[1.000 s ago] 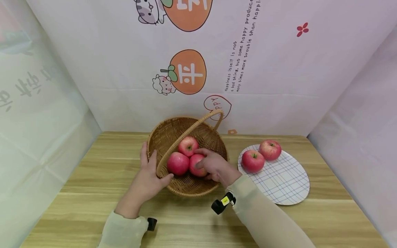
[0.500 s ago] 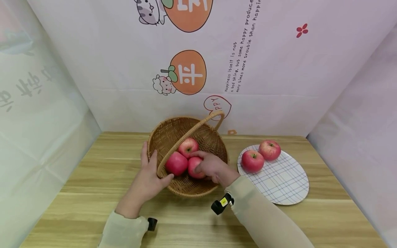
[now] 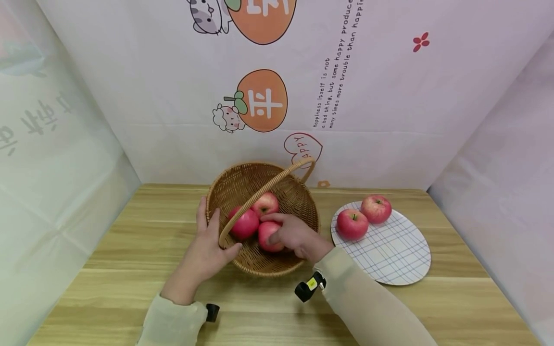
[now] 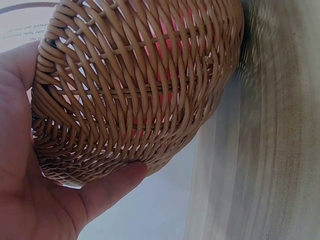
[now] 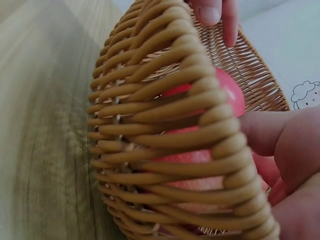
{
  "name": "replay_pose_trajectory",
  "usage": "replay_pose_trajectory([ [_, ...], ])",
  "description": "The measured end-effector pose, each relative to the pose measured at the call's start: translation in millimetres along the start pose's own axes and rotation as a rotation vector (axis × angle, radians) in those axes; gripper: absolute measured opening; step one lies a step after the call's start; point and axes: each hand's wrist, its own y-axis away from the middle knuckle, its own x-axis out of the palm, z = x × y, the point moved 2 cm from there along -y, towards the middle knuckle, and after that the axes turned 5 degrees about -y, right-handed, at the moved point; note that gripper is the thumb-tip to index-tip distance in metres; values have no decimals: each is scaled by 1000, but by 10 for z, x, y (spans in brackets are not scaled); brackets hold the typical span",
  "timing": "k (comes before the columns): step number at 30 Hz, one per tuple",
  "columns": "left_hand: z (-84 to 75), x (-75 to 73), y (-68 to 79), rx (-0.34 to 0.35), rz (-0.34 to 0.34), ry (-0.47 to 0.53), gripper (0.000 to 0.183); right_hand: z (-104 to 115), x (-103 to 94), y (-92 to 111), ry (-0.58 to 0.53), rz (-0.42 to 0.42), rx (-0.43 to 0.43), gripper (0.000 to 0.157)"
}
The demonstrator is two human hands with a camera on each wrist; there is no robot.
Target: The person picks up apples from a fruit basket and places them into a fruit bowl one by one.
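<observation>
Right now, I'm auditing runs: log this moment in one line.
left hand: holds basket | right hand: grips apple inside basket | plate: two apples

The left sleeve is looking pale cream, and the right sleeve is matching it. A black block is poking out on the left. On the right, a black gadget is showing a yellow sticker and a tiny silvery bit.

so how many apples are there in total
5. In the basket: the left apple, the back apple and the front apple, held by the right hand. On the plate: the near apple and the far apple. Any beneath the hand may be hidden.
</observation>
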Motion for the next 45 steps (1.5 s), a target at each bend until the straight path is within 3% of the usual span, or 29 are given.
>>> replay_pose_trajectory([
  [3,10,-1,-3,-5,3,5,100,23,-13,17,-21,-4,-11,73],
  [11,101,28,-19,-95,53,76,100,212,-50,107,-108,-28,-44,72],
  [22,204,51,-47,-77,-1,145,96,426,-87,259,-172,-9,-97,66],
  [34,189,41,-41,-82,19,133,93,436,-150,346,-193,20,-123,68],
  [45,195,43,-41,-90,28,137,94,502,-275,557,-249,66,-131,67],
])
